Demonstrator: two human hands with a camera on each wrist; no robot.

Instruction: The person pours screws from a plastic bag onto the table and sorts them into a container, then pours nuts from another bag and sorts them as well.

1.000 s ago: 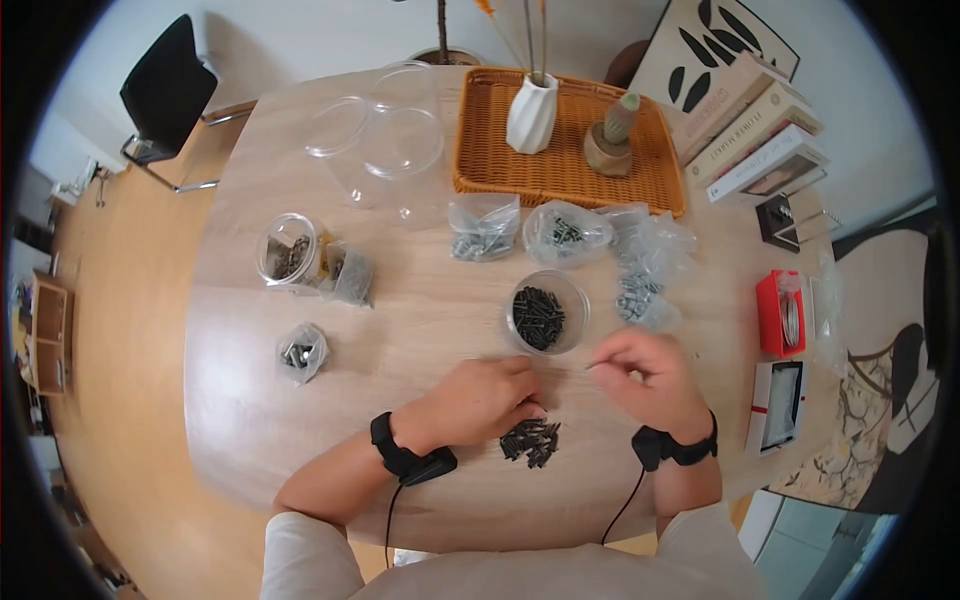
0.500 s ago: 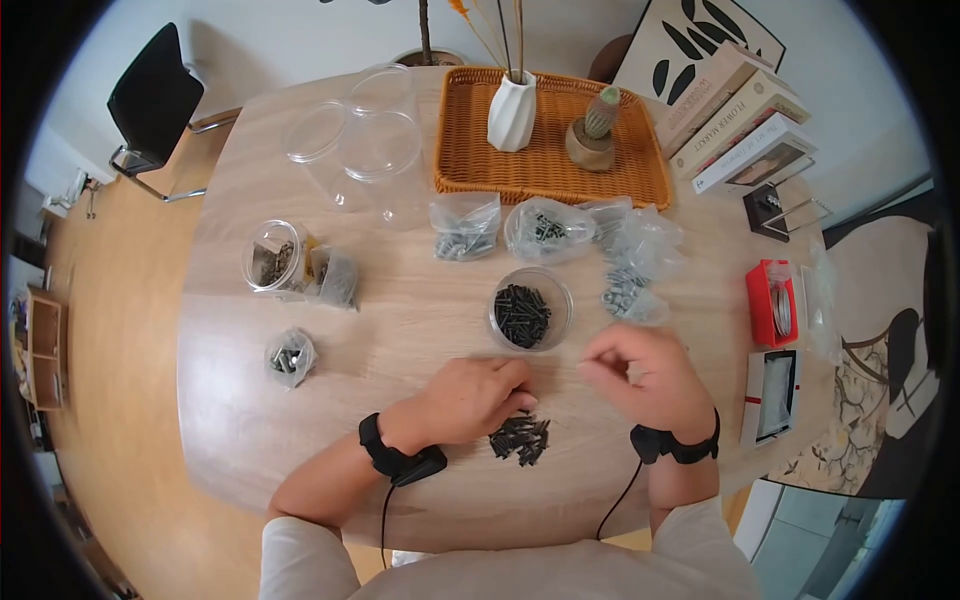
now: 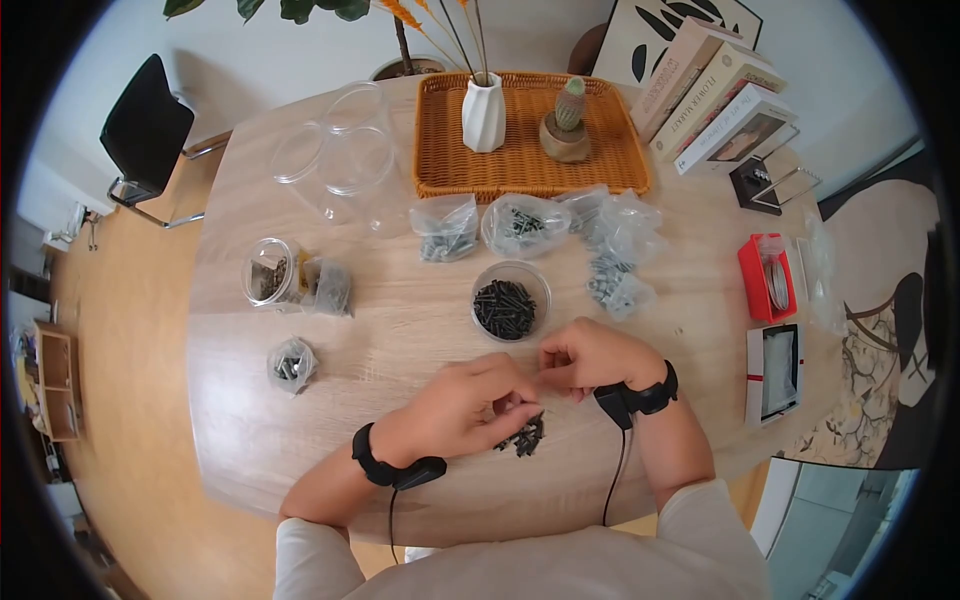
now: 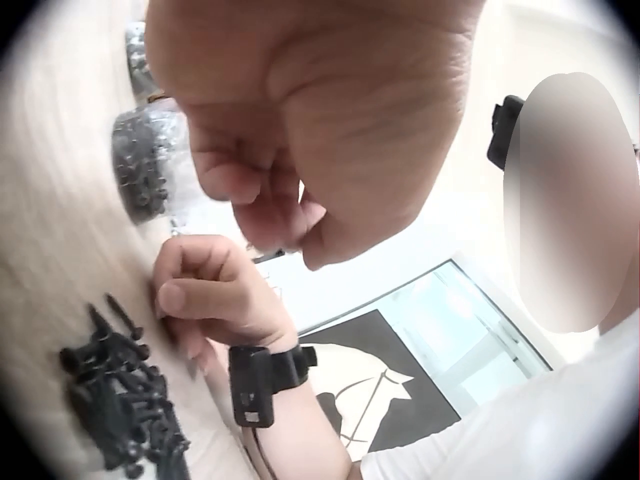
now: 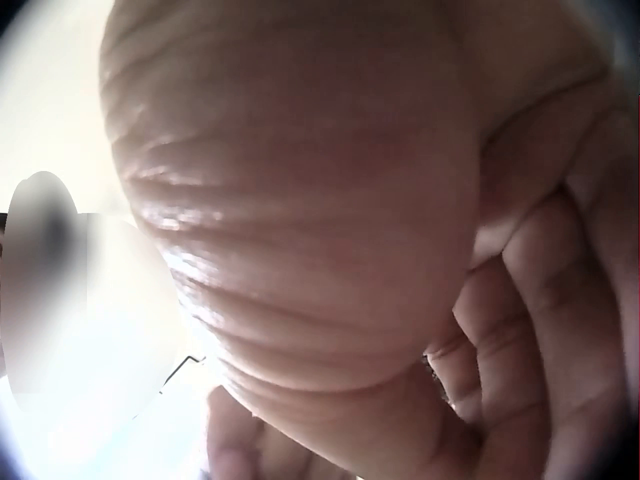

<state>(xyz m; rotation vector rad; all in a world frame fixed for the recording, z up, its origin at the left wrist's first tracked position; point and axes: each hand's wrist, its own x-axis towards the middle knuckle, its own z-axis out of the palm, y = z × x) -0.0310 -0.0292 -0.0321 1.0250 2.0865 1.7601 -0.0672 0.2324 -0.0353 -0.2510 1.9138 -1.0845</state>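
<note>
My left hand (image 3: 465, 405) hovers over a small pile of dark screws (image 3: 525, 440) on the table, its thumb and fingertips pinched together. At those fingertips in the left wrist view sits a small dark sliver, like a screw (image 4: 269, 257). Just to the right, my right hand (image 3: 605, 360) has its fingers curled, their tips close to the left ones. What lies between them is hidden, so I cannot tell if it holds a screw. Beyond both hands stands a clear round tub (image 3: 541, 310) filled with black screws (image 3: 505, 309).
Behind the tub lie plastic bags of hardware (image 3: 445, 230). A clear jar (image 3: 268, 272) and a small bag (image 3: 292, 365) stand at left. Farther back are clear containers (image 3: 358, 160) and a wicker tray (image 3: 430, 165). A red box (image 3: 765, 280) sits at right.
My right hand has moved left, close to my left hand. A small screw showed at its fingertips a second ago and is out of sight now. The left hand's thumb has extended over the pile.
</note>
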